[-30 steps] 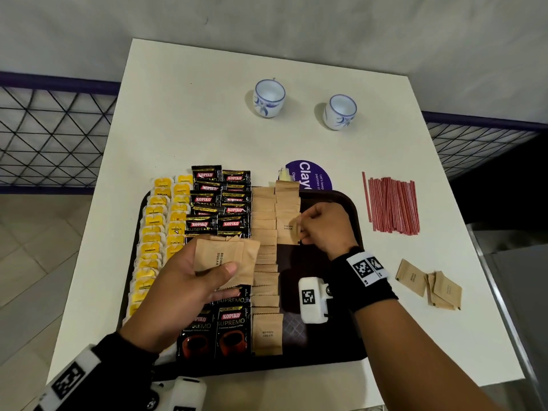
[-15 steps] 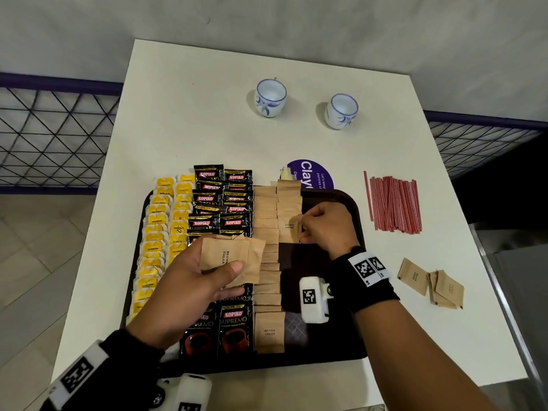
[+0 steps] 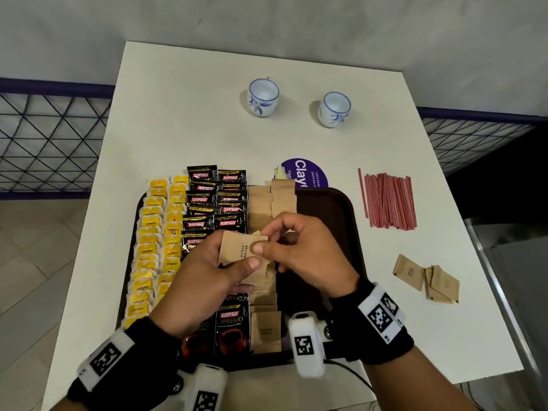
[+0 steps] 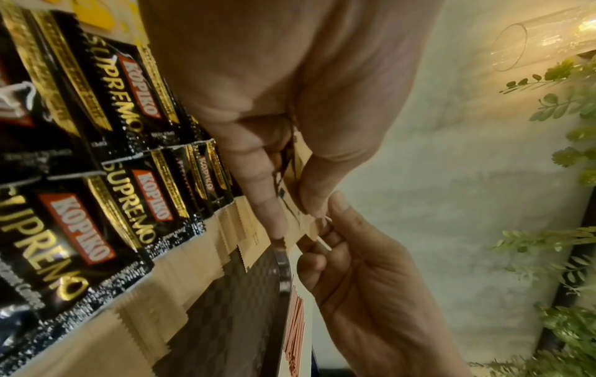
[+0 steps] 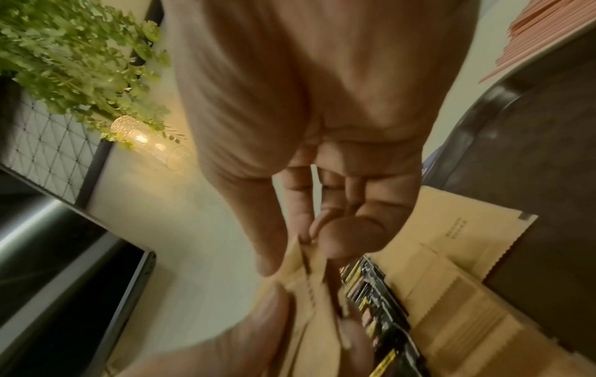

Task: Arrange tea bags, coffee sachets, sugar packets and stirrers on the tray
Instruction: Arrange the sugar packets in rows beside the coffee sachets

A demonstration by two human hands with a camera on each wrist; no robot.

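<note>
A dark brown tray (image 3: 335,203) holds rows of yellow tea bags (image 3: 154,241), black Kopiko coffee sachets (image 3: 213,203) and brown sugar packets (image 3: 281,197). Over its middle my left hand (image 3: 207,280) grips a small stack of brown sugar packets (image 3: 240,250) between thumb and fingers. My right hand (image 3: 299,250) pinches the top packet of that stack at its right edge with thumb and forefinger. In the left wrist view the stack (image 4: 300,211) sits between both hands. In the right wrist view the packet edges (image 5: 306,270) are at my fingertips.
Red stirrers (image 3: 388,200) lie in a bundle on the white table (image 3: 178,114) right of the tray. Three loose sugar packets (image 3: 427,280) lie further toward me on the right. Two blue-patterned cups (image 3: 264,96) stand at the back. A purple round sticker (image 3: 305,173) peeks out behind the tray.
My right hand left the sugar row on the tray and came back left to the stack in my left hand, pinching its top packet. The left hand rose slightly toward the middle.
</note>
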